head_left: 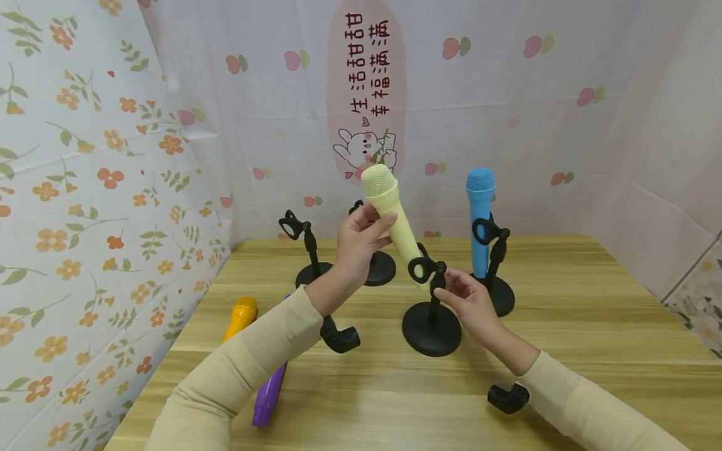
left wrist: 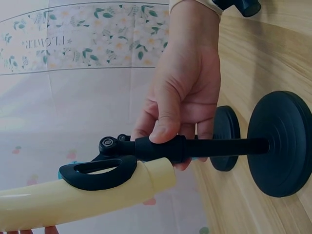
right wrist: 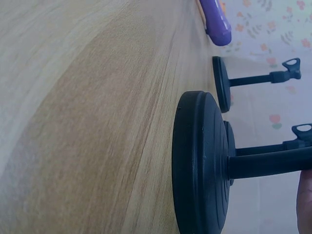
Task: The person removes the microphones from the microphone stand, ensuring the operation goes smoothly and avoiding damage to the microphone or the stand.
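Observation:
My left hand [head_left: 363, 241] holds a pale yellow microphone [head_left: 403, 233] by its upper body, head up and tilted left. The microphone's lower part lies at the black oval clip [left wrist: 100, 173] of a desk stand, its tail end reaching past the clip. With thumb and fingers my right hand [head_left: 469, 307] pinches that stand's post just below the clip joint. The stand's round base [head_left: 431, 329] sits on the table. In the left wrist view the right hand [left wrist: 180, 97] shows at the post; only fingertips [left wrist: 50, 229] of the left hand appear there.
A blue microphone [head_left: 480, 219] stands in another stand [head_left: 499, 294] at the right. Behind the left arm are two more black stands [head_left: 311, 250] [head_left: 381, 269]. Orange [head_left: 242, 313] and purple [head_left: 271, 394] microphones lie at the left, partly covered by the sleeve. Floral cloth hangs around the wooden table.

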Demonstrator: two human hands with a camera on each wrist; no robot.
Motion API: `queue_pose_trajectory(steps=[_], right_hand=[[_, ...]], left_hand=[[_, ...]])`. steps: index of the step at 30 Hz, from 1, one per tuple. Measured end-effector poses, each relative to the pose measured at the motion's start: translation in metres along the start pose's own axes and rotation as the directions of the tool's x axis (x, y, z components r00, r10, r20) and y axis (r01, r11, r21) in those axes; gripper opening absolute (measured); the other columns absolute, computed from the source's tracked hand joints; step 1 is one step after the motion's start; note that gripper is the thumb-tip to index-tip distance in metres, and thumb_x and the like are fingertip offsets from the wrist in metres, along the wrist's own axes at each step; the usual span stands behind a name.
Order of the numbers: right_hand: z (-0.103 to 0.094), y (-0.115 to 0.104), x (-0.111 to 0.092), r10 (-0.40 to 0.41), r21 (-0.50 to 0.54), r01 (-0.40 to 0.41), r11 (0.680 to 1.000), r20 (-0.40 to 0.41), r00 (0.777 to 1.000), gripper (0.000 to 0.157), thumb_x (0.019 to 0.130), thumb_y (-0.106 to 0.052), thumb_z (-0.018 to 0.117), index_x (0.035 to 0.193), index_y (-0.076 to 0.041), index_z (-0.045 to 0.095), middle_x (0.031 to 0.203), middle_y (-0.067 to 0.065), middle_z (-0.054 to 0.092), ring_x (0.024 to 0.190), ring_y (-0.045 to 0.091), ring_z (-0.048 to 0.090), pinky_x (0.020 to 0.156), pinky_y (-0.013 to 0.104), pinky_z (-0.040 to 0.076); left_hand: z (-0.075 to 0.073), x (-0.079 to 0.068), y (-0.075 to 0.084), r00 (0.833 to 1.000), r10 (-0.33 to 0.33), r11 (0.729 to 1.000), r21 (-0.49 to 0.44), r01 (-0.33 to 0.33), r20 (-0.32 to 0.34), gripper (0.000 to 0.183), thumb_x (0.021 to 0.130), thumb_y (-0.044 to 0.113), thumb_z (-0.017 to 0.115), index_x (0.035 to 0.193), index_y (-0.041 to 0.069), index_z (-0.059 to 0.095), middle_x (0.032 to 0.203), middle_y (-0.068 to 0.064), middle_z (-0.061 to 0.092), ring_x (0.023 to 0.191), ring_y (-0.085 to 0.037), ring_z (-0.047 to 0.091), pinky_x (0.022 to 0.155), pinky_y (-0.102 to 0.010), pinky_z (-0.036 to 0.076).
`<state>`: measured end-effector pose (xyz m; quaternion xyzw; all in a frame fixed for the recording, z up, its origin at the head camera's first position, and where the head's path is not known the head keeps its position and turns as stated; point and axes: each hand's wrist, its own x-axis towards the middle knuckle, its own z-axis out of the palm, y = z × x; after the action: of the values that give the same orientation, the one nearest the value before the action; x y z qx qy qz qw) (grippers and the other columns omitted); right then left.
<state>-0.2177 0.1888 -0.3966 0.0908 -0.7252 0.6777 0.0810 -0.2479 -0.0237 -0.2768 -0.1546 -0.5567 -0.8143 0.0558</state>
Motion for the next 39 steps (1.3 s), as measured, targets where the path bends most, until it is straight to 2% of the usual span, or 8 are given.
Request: queue_pose_trajectory(steps=[11, 22, 24, 31, 39], right_hand=[[0.000, -0.002, 0.000, 0.011, -0.004, -0.011, 1.000, 0.004, 1.000, 0.033, 0.092, -0.009, 0.068, 0.120, 0.003, 0.054, 0.102, -0.002, 0.054, 0.095, 0.011, 0.051, 0.082, 0.017, 0.048], [0.001, -0.003, 0.000, 0.006, -0.006, -0.006, 1.000, 0.008, 1.000, 0.034, 0.092, -0.009, 0.068, 0.120, 0.004, 0.053, 0.101, -0.002, 0.055, 0.095, 0.011, 0.051, 0.082, 0.018, 0.049], [0.000, -0.002, 0.000, 0.000, 0.001, 0.000, 1.000, 0.009, 1.000, 0.031, 0.092, -0.009, 0.068, 0.118, 0.000, 0.056, 0.101, -0.002, 0.056, 0.095, 0.011, 0.052, 0.082, 0.018, 0.049], [0.000, -0.004, 0.000, -0.002, 0.000, 0.002, 1.000, 0.013, 1.000, 0.033, 0.092, -0.008, 0.067, 0.119, 0.005, 0.053, 0.101, -0.002, 0.056, 0.095, 0.011, 0.052, 0.082, 0.018, 0.049], [0.000, -0.004, -0.001, 0.008, 0.004, -0.008, 1.000, 0.007, 1.000, 0.031, 0.092, -0.008, 0.068, 0.117, 0.003, 0.054, 0.100, -0.003, 0.055, 0.095, 0.011, 0.052, 0.082, 0.018, 0.049]], left_hand=[[-0.005, 0.001, 0.001, 1.000, -0.030, 0.998, -0.052, 0.029, -0.010, 0.021, 0.093, 0.005, 0.066, 0.114, 0.003, 0.063, 0.105, -0.005, 0.062, 0.103, -0.022, 0.061, 0.089, -0.045, 0.052], [-0.006, 0.002, 0.005, 0.998, -0.043, 0.996, -0.075, 0.040, -0.040, 0.027, 0.094, 0.007, 0.065, 0.120, 0.001, 0.061, 0.110, -0.008, 0.062, 0.108, -0.025, 0.060, 0.090, -0.046, 0.051], [-0.006, 0.002, 0.005, 0.998, -0.042, 0.996, -0.078, 0.038, -0.046, 0.027, 0.094, 0.007, 0.065, 0.120, 0.001, 0.061, 0.110, -0.008, 0.062, 0.108, -0.026, 0.060, 0.090, -0.047, 0.051], [-0.009, 0.002, 0.005, 0.998, -0.029, 0.996, -0.091, 0.023, -0.061, 0.026, 0.094, 0.007, 0.064, 0.119, 0.001, 0.060, 0.110, -0.008, 0.061, 0.104, -0.023, 0.060, 0.089, -0.048, 0.051], [-0.011, 0.002, 0.005, 0.995, -0.045, 0.994, -0.107, 0.036, -0.086, 0.024, 0.094, 0.007, 0.064, 0.118, 0.002, 0.061, 0.108, -0.006, 0.060, 0.094, -0.018, 0.059, 0.085, -0.044, 0.054]])
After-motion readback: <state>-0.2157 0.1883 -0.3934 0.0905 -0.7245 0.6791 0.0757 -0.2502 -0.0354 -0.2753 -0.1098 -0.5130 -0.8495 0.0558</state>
